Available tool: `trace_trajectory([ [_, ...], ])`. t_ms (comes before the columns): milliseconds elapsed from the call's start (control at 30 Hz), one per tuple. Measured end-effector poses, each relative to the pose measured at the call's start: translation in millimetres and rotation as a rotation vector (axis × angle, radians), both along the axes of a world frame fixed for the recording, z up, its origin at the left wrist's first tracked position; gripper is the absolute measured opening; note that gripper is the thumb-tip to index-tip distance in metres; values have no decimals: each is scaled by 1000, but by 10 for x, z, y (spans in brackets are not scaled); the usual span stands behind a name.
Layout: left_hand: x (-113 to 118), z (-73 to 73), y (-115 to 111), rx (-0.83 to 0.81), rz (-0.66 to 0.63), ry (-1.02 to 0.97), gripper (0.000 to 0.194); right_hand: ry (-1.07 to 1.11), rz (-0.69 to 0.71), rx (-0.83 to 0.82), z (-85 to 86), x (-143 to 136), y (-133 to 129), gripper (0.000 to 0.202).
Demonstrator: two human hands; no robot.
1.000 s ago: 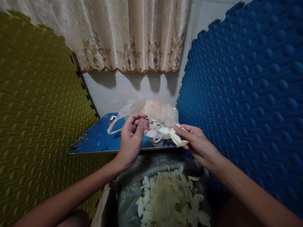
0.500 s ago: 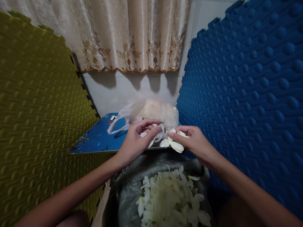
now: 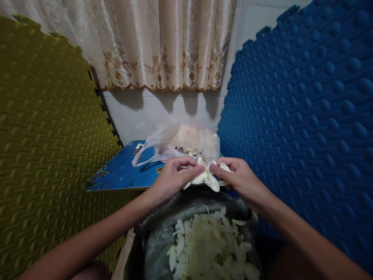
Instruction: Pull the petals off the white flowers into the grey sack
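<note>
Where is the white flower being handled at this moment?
In the head view, the white flower sits centre frame, pinched between the left hand and right hand, just in front of the plastic bag and above the pile of petals.

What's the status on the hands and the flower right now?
Left hand and right hand both pinch one white flower. Held above the petal pile. Plastic bag behind, nothing blocking.

No text, label, brand, number or sign can be read anywhere in the view. The blue table point(image 3: 122, 173) carries printed patterns, but they are too small and blurred to make out as writing.
</note>
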State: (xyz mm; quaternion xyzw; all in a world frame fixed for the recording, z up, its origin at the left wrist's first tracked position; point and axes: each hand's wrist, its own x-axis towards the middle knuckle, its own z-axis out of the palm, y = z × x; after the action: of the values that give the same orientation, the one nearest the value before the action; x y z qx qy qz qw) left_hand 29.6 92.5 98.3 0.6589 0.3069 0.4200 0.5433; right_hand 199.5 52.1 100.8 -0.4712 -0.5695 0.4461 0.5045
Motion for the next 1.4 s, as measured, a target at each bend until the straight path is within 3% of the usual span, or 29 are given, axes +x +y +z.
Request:
trace_trajectory([
  [200,-27,24,42,-35,136,-212,19,93,-95,-3,8,52,34,29],
  [400,-70,43,74,-29,221,-258,20,-2,-229,40,-4,143,105,39],
  [533,-129,61,108,5,253,-325,22,-246,-135,56,-2,224,141,39],
  [667,-160,45,78,-13,65,-150,17,-360,-6,73,4,229,129,43],
  [733,-149,15,39,82,-55,-22,13,-339,30,61,8,201,105,45],
  [800,-126,-13,-3,205,-97,38,10,-313,81,25,7,163,77,45],
  [867,-100,-27,-37,245,-93,34,9,-292,129,-8,2,123,47,45],
  [1100,-52,15,-74,160,38,-31,8,-91,190,-132,14,63,6,44],
  [1200,-83,57,-85,138,6,-30,7,-58,133,-127,-1,137,81,45],
  [1300,-141,107,-101,175,-33,-39,6,-182,-36,-58,-45,274,175,47],
  [1333,-159,122,-108,189,-32,-42,6,-265,-41,-53,-59,322,195,47],
  [1400,-183,145,-127,203,-27,-33,6,-444,84,-85,-82,402,204,44],
])
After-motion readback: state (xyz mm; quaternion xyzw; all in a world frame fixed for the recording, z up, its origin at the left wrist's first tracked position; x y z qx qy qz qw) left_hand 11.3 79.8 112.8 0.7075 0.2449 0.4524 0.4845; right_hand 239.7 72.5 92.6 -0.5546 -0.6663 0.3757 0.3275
